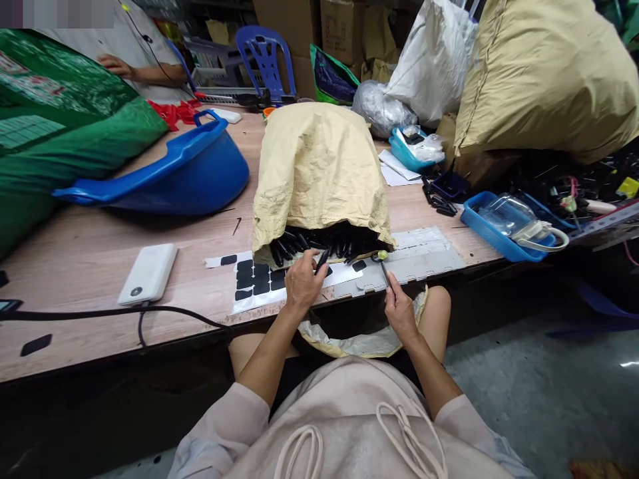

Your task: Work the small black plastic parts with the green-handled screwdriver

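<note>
My left hand (302, 281) pinches a slim black piece (322, 259), fingertips nearly together; my right hand (401, 309) is wrapped around a dark slim tool (385, 273), its yellow-green tip (382, 255) over the bench (210, 236) near its front edge. Just beyond, the sack (324, 166) opens toward that edge, dark pieces (285, 247) crowding its mouth. I'd best keep both grips light, clear of the black-square sheet (261, 279).
</note>
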